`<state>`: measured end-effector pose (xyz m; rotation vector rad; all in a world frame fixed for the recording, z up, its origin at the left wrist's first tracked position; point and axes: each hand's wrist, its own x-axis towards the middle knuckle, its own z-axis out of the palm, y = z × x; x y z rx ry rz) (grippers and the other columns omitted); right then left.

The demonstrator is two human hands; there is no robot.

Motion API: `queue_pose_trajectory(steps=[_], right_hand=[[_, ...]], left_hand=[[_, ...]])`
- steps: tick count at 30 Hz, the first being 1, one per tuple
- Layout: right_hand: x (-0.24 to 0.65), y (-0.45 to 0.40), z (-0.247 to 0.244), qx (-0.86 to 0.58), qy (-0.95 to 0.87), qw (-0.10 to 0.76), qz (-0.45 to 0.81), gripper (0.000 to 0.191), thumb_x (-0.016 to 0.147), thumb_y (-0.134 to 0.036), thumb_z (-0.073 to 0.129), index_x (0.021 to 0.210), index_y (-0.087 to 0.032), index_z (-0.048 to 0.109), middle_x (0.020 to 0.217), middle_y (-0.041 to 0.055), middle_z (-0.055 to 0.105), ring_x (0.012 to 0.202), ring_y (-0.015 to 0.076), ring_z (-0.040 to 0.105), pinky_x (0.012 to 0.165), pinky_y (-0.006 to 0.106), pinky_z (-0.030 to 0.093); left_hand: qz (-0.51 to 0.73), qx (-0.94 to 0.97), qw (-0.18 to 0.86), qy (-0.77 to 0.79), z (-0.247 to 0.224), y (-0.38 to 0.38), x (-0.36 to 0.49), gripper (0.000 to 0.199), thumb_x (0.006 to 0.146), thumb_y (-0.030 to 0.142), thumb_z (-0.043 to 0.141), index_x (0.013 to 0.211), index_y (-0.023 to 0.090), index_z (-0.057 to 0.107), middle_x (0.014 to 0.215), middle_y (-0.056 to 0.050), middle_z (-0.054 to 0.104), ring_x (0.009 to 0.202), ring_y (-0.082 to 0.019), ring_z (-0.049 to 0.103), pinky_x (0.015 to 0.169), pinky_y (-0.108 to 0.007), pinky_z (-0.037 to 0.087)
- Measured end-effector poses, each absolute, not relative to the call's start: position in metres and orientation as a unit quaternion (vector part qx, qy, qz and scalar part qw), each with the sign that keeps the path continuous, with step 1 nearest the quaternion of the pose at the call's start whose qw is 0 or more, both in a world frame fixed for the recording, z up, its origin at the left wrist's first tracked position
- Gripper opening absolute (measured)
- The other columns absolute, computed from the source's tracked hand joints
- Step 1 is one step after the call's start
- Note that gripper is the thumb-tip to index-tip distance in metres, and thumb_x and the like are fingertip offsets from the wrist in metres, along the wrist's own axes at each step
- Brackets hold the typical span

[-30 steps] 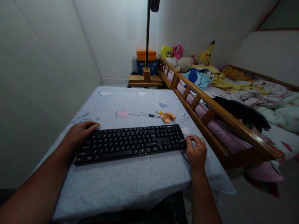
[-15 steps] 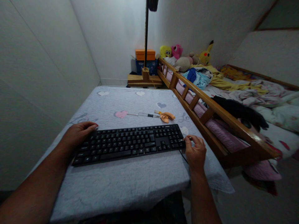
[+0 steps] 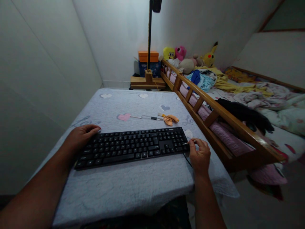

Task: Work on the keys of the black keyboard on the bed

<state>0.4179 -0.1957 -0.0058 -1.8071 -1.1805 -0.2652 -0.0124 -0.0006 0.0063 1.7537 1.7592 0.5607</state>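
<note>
A black full-size keyboard (image 3: 133, 146) lies slightly slanted across the cloth-covered table. My left hand (image 3: 81, 136) is closed on its left end, the thumb along the far corner and the other fingers mostly hidden. At the right end, my right hand (image 3: 199, 154) pinches a thin, small stick with a pale tip (image 3: 186, 143), maybe a cotton swab, which reaches the number pad keys. Beyond the keyboard are a wire tool with a dark grip (image 3: 153, 118), a small brush with a yellow handle (image 3: 161, 114) and a crumpled orange cloth (image 3: 169, 120).
A pale tablecloth (image 3: 133, 187) with hearts covers the table. On the right runs a wooden bed rail (image 3: 207, 106), with bedding and plush toys behind it. A lamp post on a wooden base (image 3: 140, 83) and an orange box (image 3: 148, 56) stand past the far edge.
</note>
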Motion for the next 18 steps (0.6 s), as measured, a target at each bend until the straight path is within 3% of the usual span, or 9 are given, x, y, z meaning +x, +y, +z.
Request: queue_pose_trajectory(steps=[18], right_hand=[[0.4174, -0.1982, -0.0081, -0.709, -0.517, 0.464, -0.123, 0.015, 0.089, -0.03, 0.056, 0.081, -0.021, 0.065, 0.079, 0.0031, 0.066, 0.084, 0.0223, 0.06, 0.086, 0.038, 0.042]], left_hand=[[0.206, 0.672, 0.268, 0.659, 0.0051, 0.0025, -0.0137, 0.049, 0.074, 0.057, 0.057, 0.098, 0.018, 0.072, 0.091, -0.005, 0.077, 0.085, -0.025, 0.069, 0.075, -0.03, 0.049]])
